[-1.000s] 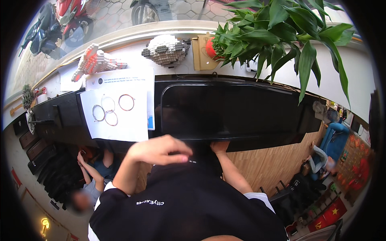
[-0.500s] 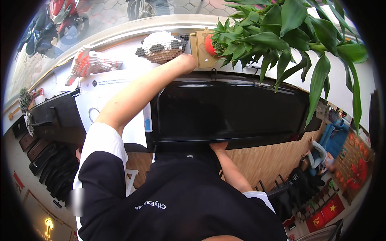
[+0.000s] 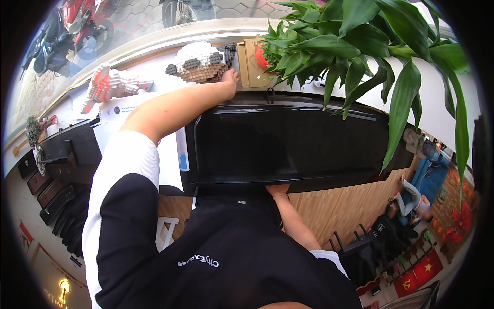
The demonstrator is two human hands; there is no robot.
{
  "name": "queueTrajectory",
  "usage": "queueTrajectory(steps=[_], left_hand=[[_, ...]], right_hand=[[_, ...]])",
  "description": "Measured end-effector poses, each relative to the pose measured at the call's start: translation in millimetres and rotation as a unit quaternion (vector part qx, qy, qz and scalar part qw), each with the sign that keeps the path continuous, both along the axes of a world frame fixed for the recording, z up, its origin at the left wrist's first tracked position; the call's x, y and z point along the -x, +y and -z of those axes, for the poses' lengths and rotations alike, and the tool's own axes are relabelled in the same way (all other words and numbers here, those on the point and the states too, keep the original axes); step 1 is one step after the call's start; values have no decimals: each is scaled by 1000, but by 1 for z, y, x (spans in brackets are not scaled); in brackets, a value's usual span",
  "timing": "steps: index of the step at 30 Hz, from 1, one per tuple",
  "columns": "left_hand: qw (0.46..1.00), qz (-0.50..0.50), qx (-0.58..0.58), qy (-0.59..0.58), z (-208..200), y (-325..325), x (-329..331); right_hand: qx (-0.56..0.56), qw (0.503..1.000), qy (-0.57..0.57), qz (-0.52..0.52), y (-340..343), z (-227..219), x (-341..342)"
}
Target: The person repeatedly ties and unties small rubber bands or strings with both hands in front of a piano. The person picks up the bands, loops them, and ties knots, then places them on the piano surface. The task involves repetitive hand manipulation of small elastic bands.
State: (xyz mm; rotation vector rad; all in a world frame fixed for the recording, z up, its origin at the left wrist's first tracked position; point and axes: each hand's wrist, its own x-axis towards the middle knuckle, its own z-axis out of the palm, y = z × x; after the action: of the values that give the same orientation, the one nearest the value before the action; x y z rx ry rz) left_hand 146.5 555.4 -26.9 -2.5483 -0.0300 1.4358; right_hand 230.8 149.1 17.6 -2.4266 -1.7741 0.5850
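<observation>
A long glossy black hard case (image 3: 288, 141) lies across in front of my body. My left hand (image 3: 230, 81) is past its far edge, fingers slightly apart and nothing visible in them. This hand is at the right side of a toy-brick animal figure (image 3: 198, 64) in white, grey and brown; I cannot tell whether they touch. A flat gold box (image 3: 252, 64) stands just right of that hand. At the near edge of the case is my right hand (image 3: 278, 189), its fingers hidden by the edge. A small black loop (image 3: 270, 94) sticks up at the far edge.
A leafy green plant (image 3: 355, 56) hangs over the case's far right. Paper sheets (image 3: 170, 167) lie under my left forearm. A white-and-red toy-brick figure (image 3: 110, 88) stands at the far left by the window. A person (image 3: 411, 201) is in the background right.
The view has shifted slightly, so the figure and case appear farther left. My left hand has come a little nearer to me, and its fingers show more. My right hand stays at the case's near edge.
</observation>
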Motion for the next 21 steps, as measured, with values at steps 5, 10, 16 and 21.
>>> queueTrajectory(steps=[5, 10, 16, 21], left_hand=[[1000, 21, -13, -6, 12, 2, -1], [998, -49, 16, 37, 22, 1, -11], [999, -44, 14, 20, 13, 3, -11], [998, -10, -26, -56, 51, 8, -2]], right_hand=[[-37, 999, -6, -2, 5, -6, 0], [3, 1000, 5, -20, -9, 9, 0], [-46, 999, -13, -13, 7, -8, 0], [-58, 998, -7, -14, 4, -3, 1]])
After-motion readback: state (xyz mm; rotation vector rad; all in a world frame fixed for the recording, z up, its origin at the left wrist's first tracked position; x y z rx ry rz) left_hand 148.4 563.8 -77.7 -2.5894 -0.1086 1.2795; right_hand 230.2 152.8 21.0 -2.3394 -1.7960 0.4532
